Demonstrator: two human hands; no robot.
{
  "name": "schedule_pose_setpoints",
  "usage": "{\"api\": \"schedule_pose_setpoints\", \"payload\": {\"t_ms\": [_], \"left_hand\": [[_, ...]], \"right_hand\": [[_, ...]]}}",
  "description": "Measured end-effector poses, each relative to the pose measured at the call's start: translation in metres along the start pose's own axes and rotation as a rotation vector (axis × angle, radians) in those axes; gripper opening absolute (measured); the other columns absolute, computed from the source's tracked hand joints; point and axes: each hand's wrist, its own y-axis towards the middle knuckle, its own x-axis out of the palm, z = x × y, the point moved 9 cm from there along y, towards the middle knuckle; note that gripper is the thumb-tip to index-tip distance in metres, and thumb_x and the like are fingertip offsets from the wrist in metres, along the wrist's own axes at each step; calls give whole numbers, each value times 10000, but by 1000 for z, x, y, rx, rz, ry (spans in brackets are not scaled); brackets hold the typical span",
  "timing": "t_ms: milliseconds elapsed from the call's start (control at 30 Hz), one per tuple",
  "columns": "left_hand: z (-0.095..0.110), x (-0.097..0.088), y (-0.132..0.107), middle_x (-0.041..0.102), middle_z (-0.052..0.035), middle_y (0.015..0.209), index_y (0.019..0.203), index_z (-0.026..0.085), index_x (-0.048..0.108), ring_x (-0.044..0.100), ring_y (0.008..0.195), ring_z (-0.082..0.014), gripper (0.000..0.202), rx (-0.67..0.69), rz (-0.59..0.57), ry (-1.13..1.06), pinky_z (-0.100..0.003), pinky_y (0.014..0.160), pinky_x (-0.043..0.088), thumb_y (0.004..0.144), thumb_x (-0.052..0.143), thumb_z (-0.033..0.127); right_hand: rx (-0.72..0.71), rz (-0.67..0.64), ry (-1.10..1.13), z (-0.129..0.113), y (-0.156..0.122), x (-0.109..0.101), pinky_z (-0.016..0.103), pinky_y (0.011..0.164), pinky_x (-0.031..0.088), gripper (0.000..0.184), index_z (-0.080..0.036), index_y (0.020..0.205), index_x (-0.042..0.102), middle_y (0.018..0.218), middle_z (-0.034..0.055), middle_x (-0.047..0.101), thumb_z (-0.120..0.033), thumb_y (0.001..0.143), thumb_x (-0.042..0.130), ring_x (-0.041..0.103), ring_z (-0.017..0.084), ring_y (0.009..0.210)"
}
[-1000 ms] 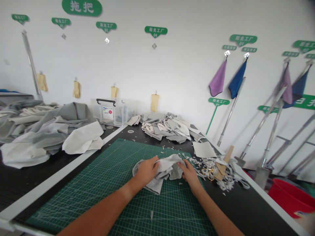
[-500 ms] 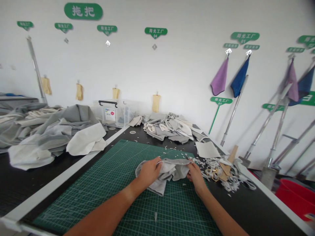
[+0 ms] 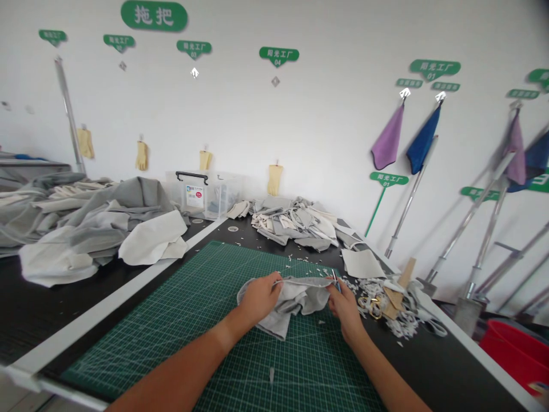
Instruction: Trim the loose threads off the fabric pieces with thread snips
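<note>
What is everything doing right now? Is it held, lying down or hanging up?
gray fabric piece, crumpled and held above the mat
left hand, gripping the fabric
right hand, pinching the fabric's edge
small blue-handled tool, held in the right hand
green cutting mat, lying flat
gold scissors, lying among white scraps
purple cloth, hanging on the wall

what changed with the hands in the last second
The right hand has moved rightward, away from the left hand, and now pinches a small blue-handled tool at the grey cloth, whose upper edge is pulled straighter between the hands. The gold scissors and green cutting mat stayed as they were.
</note>
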Motion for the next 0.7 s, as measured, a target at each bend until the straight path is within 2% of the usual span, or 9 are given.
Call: {"api": "schedule_pose_setpoints", "payload": {"t_ms": [167, 400, 700], "left_hand": [[1, 0, 0, 752, 11, 970, 1086, 297, 616, 699, 904, -217, 246, 7, 3, 15, -278, 734, 405, 1014, 408, 406], [2, -1, -2, 749, 9, 994, 1072, 293, 612, 698, 933, -216, 225, 32, 8, 4, -279, 763, 414, 1008, 420, 390], [5, 0, -3, 751, -3, 983, 1097, 291, 606, 701, 914, -232, 235, 53, -22, 70, -290, 740, 414, 1007, 415, 393]], "right_hand": [[0, -11, -13, -3, -2, 2, 182, 379, 145, 471, -174, 998, 646, 432, -112, 334, -562, 734, 685, 262, 67, 367], [-13, 11, -8, -5, -2, 0, 197, 368, 155, 441, -196, 798, 587, 415, -106, 336, -609, 697, 708, 266, 68, 354], [-8, 26, -21, 0, 4, -5, 214, 366, 175, 486, -202, 788, 586, 410, -105, 346, -655, 692, 733, 277, 76, 354]]}}
